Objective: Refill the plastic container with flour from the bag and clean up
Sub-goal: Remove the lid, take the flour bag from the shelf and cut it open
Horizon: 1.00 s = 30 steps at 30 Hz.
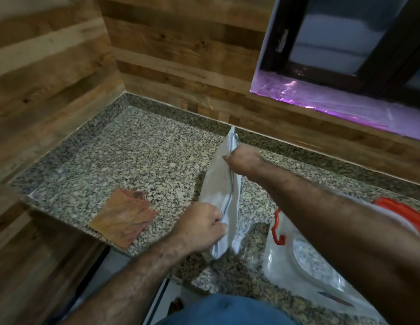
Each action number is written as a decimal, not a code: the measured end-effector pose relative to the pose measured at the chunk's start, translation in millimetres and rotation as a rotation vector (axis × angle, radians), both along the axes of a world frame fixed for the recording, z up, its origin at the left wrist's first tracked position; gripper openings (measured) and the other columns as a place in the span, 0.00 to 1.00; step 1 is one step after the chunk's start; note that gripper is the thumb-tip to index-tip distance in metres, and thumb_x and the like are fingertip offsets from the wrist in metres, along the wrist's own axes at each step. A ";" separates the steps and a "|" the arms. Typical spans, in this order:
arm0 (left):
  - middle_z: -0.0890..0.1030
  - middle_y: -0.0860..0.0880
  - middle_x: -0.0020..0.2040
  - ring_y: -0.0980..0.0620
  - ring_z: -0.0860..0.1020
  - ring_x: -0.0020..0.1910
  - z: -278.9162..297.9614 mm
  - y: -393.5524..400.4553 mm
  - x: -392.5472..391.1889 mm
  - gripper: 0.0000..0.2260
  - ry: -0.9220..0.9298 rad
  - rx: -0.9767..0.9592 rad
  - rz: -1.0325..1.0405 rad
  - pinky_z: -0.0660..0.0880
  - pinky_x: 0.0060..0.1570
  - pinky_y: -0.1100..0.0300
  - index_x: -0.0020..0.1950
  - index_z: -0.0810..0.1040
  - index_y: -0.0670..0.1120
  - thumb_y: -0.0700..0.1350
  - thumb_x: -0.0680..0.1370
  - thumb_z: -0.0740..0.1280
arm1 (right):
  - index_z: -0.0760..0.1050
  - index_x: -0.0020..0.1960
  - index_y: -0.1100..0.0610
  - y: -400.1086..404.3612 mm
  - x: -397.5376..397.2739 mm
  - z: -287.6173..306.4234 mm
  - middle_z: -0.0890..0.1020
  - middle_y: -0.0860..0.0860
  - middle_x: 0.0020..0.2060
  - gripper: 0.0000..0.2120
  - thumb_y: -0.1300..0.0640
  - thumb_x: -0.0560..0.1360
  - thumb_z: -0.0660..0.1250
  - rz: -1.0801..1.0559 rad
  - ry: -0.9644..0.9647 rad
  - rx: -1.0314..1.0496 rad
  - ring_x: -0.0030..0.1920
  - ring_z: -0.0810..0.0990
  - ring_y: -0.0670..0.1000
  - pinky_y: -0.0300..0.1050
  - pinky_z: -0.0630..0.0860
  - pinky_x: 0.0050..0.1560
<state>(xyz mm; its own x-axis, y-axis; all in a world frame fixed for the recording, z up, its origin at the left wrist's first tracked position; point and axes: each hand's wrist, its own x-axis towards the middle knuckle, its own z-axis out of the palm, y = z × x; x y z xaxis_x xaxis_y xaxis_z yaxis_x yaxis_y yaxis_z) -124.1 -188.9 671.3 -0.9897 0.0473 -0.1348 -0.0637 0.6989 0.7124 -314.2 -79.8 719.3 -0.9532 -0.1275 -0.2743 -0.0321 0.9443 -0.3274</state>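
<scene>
A white flour bag (222,184) stands on the speckled granite counter (138,158), its folded top edge running away from me. My left hand (200,227) pinches the near end of that top edge. My right hand (243,159) grips the far end, higher up. To the right, under my right forearm, sits a clear plastic container (298,254) with an orange-red clip (278,228) and an orange-red rim (401,211). Its inside is mostly hidden by my arm.
A folded orange-brown cloth (123,218) lies on the counter's front left edge. Wood-panel walls close off the back and left. A window (345,43) with a purple-lit sill (333,102) is at the back right. The counter edge drops off at the lower left.
</scene>
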 end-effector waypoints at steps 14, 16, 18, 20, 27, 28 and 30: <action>0.84 0.47 0.31 0.53 0.80 0.31 82.2 -5.3 -42.1 0.19 0.383 0.470 0.320 0.77 0.33 0.56 0.36 0.82 0.44 0.57 0.79 0.74 | 0.81 0.40 0.57 54.5 41.5 188.2 0.81 0.50 0.34 0.23 0.40 0.83 0.66 0.190 0.503 -0.151 0.38 0.81 0.52 0.45 0.77 0.39; 0.83 0.41 0.36 0.50 0.78 0.32 110.8 -7.6 -68.9 0.18 0.427 0.575 0.492 0.77 0.36 0.53 0.42 0.82 0.43 0.58 0.81 0.71 | 0.82 0.40 0.54 65.6 47.6 217.6 0.83 0.49 0.38 0.21 0.40 0.83 0.67 0.189 0.539 -0.236 0.38 0.82 0.47 0.42 0.77 0.36; 0.81 0.44 0.38 0.50 0.77 0.34 140.4 -9.6 -97.2 0.16 0.410 0.605 0.586 0.74 0.35 0.56 0.46 0.80 0.46 0.59 0.82 0.70 | 0.82 0.42 0.52 74.0 54.7 238.4 0.82 0.47 0.39 0.18 0.41 0.83 0.67 0.202 0.559 -0.264 0.38 0.81 0.44 0.39 0.74 0.34; 0.78 0.50 0.37 0.49 0.75 0.34 164.7 -10.7 -122.5 0.19 0.297 0.649 0.576 0.71 0.32 0.58 0.44 0.78 0.48 0.63 0.81 0.69 | 0.83 0.43 0.52 81.7 61.1 252.5 0.82 0.47 0.39 0.18 0.40 0.83 0.67 0.220 0.589 -0.235 0.39 0.82 0.46 0.40 0.74 0.34; 0.65 0.51 0.25 0.52 0.59 0.22 192.7 22.5 -142.7 0.34 -0.247 0.731 0.383 0.56 0.27 0.66 0.28 0.65 0.52 0.83 0.67 0.58 | 0.82 0.41 0.50 115.7 85.9 272.8 0.82 0.46 0.36 0.18 0.39 0.82 0.68 0.240 0.631 -0.209 0.37 0.81 0.46 0.40 0.71 0.33; 0.64 0.51 0.25 0.52 0.58 0.21 192.5 27.0 -142.3 0.30 -0.257 0.740 0.361 0.53 0.29 0.66 0.28 0.63 0.52 0.78 0.70 0.61 | 0.80 0.38 0.50 120.4 89.2 274.7 0.81 0.46 0.35 0.19 0.40 0.82 0.68 0.244 0.640 -0.205 0.36 0.80 0.46 0.40 0.70 0.32; 0.64 0.52 0.24 0.53 0.57 0.21 188.2 28.1 -143.1 0.22 -0.245 0.772 0.317 0.49 0.33 0.61 0.29 0.62 0.53 0.65 0.74 0.65 | 0.76 0.34 0.48 127.9 95.4 277.8 0.79 0.45 0.33 0.21 0.40 0.82 0.68 0.245 0.647 -0.220 0.34 0.78 0.44 0.38 0.68 0.30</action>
